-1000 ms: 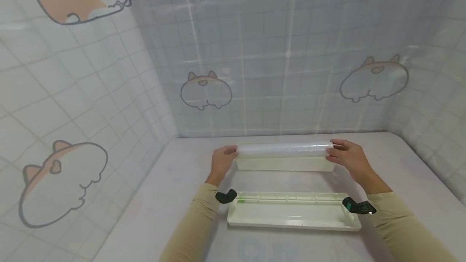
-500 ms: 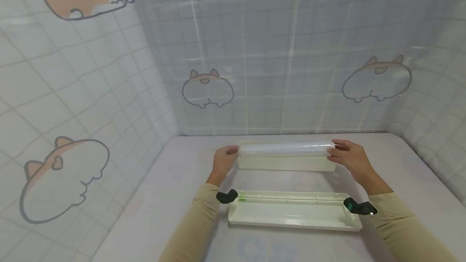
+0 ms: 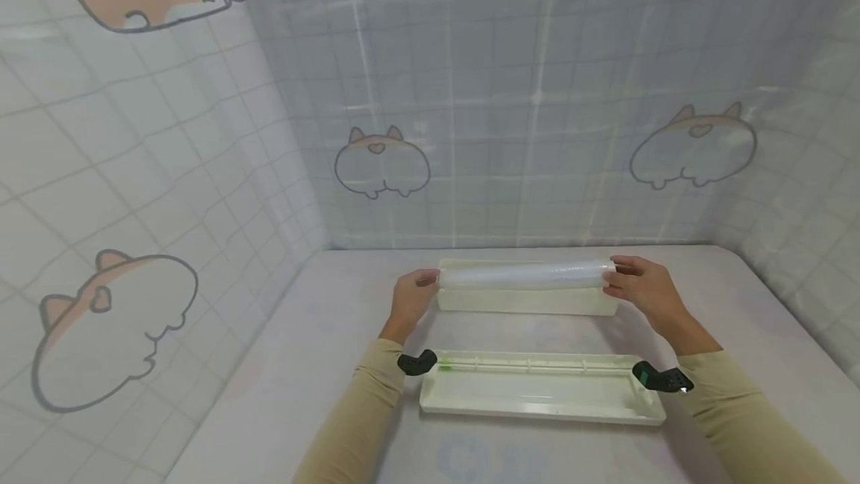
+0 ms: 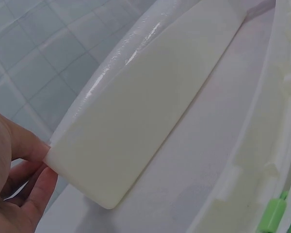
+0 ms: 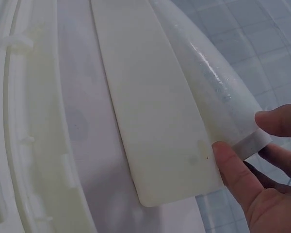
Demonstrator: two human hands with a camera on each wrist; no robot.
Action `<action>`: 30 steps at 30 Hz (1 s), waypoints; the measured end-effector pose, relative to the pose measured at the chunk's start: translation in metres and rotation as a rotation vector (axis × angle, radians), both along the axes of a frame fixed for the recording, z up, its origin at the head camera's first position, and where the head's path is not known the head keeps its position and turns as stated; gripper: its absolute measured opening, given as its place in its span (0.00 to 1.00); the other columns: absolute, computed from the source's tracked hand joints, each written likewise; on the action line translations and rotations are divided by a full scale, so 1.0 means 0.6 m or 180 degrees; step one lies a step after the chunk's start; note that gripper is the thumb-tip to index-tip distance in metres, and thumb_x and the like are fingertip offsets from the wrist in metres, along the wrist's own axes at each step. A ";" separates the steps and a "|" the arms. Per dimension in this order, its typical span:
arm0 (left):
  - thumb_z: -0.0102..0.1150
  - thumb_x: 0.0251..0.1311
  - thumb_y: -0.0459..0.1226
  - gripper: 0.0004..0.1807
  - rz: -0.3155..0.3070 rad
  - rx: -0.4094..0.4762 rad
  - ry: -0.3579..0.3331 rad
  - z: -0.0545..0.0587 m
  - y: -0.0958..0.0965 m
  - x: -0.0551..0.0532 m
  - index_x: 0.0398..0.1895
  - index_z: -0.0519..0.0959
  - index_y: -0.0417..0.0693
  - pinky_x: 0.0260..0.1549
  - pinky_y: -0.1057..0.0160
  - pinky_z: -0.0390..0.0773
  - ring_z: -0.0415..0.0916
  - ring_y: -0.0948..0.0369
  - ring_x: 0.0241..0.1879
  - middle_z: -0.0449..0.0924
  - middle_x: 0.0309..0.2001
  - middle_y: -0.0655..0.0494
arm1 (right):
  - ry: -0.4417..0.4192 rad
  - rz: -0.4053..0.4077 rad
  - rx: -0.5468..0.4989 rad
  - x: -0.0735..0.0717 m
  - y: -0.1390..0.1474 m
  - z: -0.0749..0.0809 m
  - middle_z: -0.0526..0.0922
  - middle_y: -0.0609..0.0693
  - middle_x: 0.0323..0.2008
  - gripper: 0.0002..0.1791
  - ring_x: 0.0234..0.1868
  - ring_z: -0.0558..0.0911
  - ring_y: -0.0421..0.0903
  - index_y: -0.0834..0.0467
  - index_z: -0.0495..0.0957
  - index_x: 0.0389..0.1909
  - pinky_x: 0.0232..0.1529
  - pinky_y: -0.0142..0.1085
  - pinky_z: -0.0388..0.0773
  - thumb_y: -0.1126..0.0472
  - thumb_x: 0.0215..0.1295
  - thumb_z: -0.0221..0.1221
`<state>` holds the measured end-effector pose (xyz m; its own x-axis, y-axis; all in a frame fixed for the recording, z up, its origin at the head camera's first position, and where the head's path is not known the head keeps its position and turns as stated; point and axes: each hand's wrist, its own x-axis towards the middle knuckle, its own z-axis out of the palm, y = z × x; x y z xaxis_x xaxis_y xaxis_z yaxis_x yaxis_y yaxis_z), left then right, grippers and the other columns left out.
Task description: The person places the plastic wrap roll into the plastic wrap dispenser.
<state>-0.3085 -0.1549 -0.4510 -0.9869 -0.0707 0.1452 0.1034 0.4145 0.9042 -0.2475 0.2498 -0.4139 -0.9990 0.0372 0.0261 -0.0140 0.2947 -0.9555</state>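
Observation:
A shiny roll of cling film (image 3: 524, 275) lies lengthwise over the pale cream dispenser box (image 3: 527, 302), partly down inside it. At its left end my left hand (image 3: 411, 301) holds the roll with fingertips, close against the box's end wall; the left wrist view hides how far the fingers reach in. My right hand (image 3: 648, 293) grips the other end, fingers spread round the roll's protruding core (image 5: 252, 144). One right fingertip touches the box's rim in the right wrist view. Nearer to me lies the long cream lid (image 3: 540, 396), its inner side up.
A green slider (image 4: 272, 213) sits on the rail at the lid's left end. Both wrists wear dark camera mounts (image 3: 418, 362) above the lid. Behind the white table (image 3: 322, 364) stands a tile-patterned curtain (image 3: 510, 170) with cartoon dogs.
The roll has sunk slightly into the box, so the box's back rim now shows above it at the left. Both hands keep their hold; the lid stays put.

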 end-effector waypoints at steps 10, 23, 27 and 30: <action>0.62 0.63 0.35 0.14 0.0028 -0.0029 -0.0001 0.001 0.001 -0.001 0.51 0.85 0.43 0.46 0.51 0.81 0.79 0.50 0.54 0.84 0.49 0.47 | 0.0078 0.0036 0.0588 -0.004 0.009 0.003 0.67 0.72 0.66 0.36 0.60 0.77 0.64 0.70 0.59 0.73 0.57 0.45 0.78 0.52 0.74 0.58; 0.62 0.60 0.34 0.13 0.0199 -0.0166 -0.0031 -0.002 0.006 0.001 0.47 0.87 0.42 0.45 0.52 0.81 0.80 0.51 0.51 0.86 0.46 0.48 | 0.0130 0.0097 0.0883 -0.018 0.017 0.002 0.70 0.72 0.64 0.33 0.60 0.76 0.67 0.70 0.62 0.71 0.59 0.60 0.71 0.57 0.73 0.58; 0.61 0.61 0.35 0.13 0.0218 -0.0170 -0.0081 -0.001 0.006 0.001 0.47 0.87 0.43 0.47 0.52 0.81 0.80 0.51 0.52 0.86 0.46 0.48 | 0.0143 0.0142 0.0922 -0.020 0.019 0.003 0.70 0.72 0.64 0.33 0.60 0.75 0.67 0.70 0.63 0.71 0.59 0.61 0.71 0.56 0.73 0.58; 0.61 0.62 0.35 0.13 0.0218 -0.0178 -0.0086 0.001 0.006 0.000 0.48 0.87 0.43 0.49 0.51 0.80 0.79 0.50 0.53 0.86 0.47 0.48 | 0.0162 0.0166 0.0986 -0.021 0.020 0.006 0.70 0.73 0.64 0.33 0.62 0.73 0.68 0.70 0.63 0.71 0.59 0.62 0.70 0.55 0.74 0.57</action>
